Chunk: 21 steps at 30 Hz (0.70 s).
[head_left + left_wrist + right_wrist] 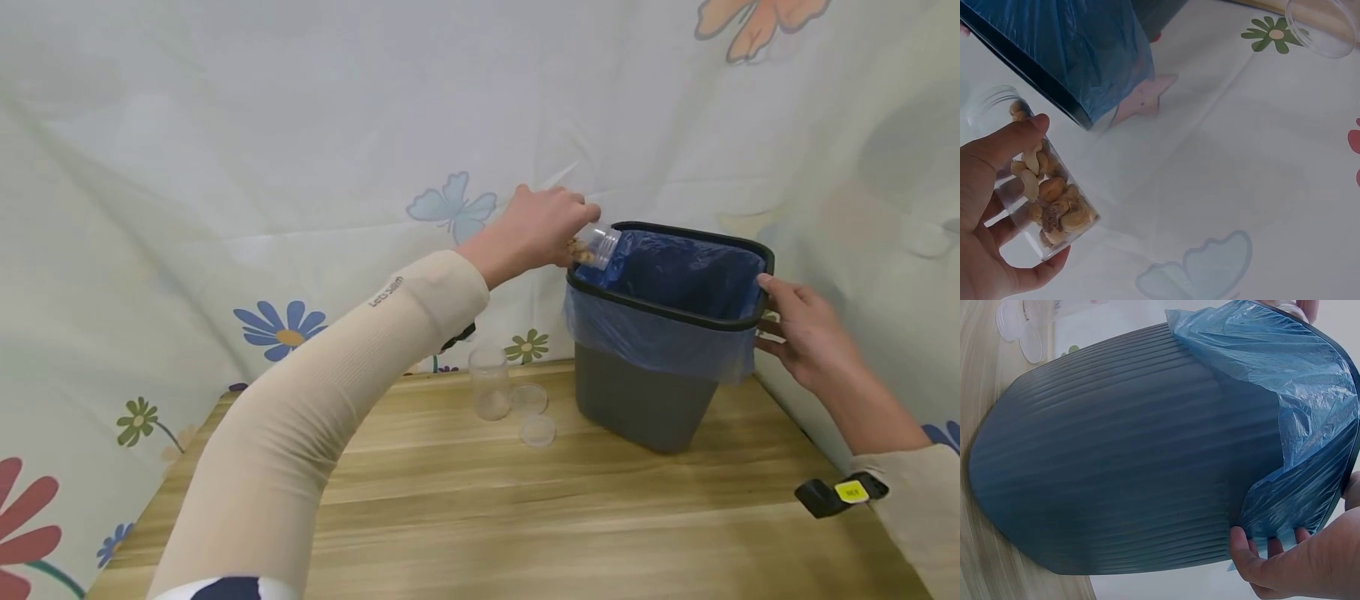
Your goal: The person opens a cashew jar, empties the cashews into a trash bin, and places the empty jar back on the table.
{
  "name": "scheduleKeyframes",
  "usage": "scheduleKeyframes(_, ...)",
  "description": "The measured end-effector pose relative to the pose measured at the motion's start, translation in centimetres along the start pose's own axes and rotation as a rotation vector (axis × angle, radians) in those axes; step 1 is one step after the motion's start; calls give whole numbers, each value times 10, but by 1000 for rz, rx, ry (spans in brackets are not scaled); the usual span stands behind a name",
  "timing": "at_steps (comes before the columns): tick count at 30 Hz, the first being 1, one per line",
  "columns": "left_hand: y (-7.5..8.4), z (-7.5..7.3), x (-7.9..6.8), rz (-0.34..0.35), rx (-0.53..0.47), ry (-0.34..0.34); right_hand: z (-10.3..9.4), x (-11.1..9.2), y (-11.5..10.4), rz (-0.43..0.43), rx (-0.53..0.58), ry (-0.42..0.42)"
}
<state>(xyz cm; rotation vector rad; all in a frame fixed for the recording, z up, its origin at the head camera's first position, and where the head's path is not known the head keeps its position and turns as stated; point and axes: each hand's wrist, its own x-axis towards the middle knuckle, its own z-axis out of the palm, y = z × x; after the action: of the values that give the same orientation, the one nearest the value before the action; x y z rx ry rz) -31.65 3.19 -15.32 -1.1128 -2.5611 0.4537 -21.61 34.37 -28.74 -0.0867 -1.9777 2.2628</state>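
Note:
My left hand grips a clear plastic jar tilted over the left rim of a grey trash bin, mouth toward the opening. Cashews and other nuts fill much of the jar in the left wrist view; its mouth has no lid on. A blue bin liner lines the bin and folds over the outside below the black rim. At the bin's right side, my right hand holds the rim, thumb on top and fingers beneath against the liner. The bin's inner bottom is hidden.
A second clear jar stands on the wooden table left of the bin. Two clear round lids lie beside it. A white cloth printed with flowers and butterflies hangs behind and at the sides.

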Motion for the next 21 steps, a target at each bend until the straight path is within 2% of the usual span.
scheduleKeyframes(10, 5, -5, 4, 15, 49, 1, 1, 0, 1, 5, -31, 9)
scheduleKeyframes(16, 9, -11, 7, 20, 55, -33, 1, 0, 0, 7, -34, 18)
scheduleKeyframes(21, 9, -13, 7, 21, 74, -57, 3, 0, 0, 7, -79, 17)
